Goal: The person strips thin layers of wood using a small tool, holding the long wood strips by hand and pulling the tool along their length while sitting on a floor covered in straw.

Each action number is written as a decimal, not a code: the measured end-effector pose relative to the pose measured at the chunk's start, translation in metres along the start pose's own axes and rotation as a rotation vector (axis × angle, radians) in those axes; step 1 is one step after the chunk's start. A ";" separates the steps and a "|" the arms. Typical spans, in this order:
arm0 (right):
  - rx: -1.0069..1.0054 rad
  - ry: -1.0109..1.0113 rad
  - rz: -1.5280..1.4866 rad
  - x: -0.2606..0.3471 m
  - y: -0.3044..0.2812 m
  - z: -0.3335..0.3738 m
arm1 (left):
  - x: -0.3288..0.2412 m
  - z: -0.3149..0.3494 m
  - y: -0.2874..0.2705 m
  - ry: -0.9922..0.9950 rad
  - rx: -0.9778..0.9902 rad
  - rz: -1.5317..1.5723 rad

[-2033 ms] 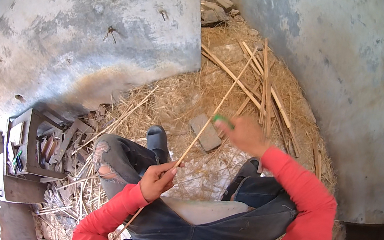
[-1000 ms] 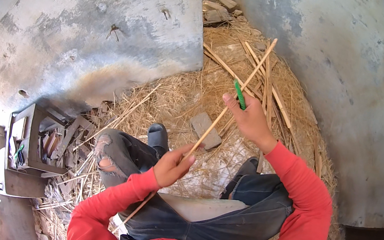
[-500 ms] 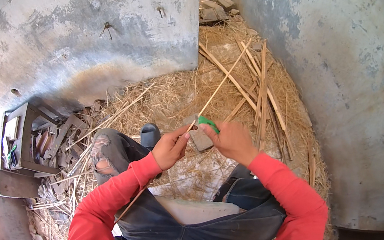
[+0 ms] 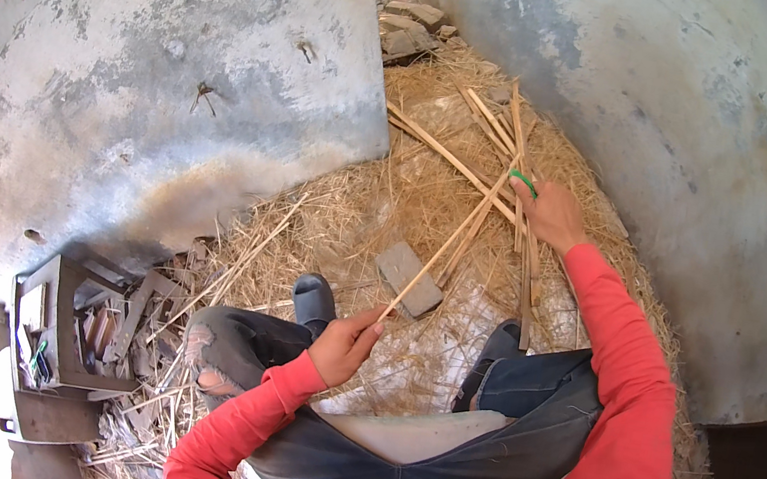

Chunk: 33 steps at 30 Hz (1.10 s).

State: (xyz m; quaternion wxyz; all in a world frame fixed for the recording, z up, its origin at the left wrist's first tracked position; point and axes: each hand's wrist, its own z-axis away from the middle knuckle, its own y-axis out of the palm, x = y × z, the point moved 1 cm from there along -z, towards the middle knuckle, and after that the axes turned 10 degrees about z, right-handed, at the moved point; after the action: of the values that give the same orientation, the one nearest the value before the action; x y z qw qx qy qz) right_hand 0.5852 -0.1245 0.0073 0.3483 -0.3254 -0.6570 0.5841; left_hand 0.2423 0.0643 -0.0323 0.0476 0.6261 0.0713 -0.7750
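Gripping stick (image 4: 447, 245), mid-frame, in my left hand (image 4: 345, 347), green tool (image 4: 524, 183) in right hand (image 4: 553, 215); slip could cut me.

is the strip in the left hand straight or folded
Straight: the strip runs in one line from the left hand toward the right hand.

Left hand (image 4: 347, 345) now: held fairly close to the body, pinched tight and angled inward. A longer reach is made on the other side, where the right hand (image 4: 555, 215) is extended well ahead, curled into a grip. The right forearm (image 4: 610, 313) is slanted forward and inward, the left forearm (image 4: 258, 413) likewise; both legs (image 4: 523, 436) are bent and spread.
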 end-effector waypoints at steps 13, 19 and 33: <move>-0.388 -0.173 0.062 -0.015 0.032 -0.037 | -0.015 0.002 -0.003 -0.124 0.147 0.446; -0.587 0.083 -0.143 -0.033 0.023 -0.048 | -0.013 0.031 -0.013 -0.340 0.303 0.926; -0.331 0.008 -0.698 -0.026 -0.033 -0.009 | 0.007 0.020 0.005 -0.114 0.152 0.507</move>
State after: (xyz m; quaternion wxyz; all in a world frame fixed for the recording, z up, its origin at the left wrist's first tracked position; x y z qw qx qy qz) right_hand 0.6063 -0.1450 0.0389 0.4716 -0.1364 -0.8122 0.3151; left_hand 0.2218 0.0564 -0.0351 0.1969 0.5811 -0.1489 -0.7755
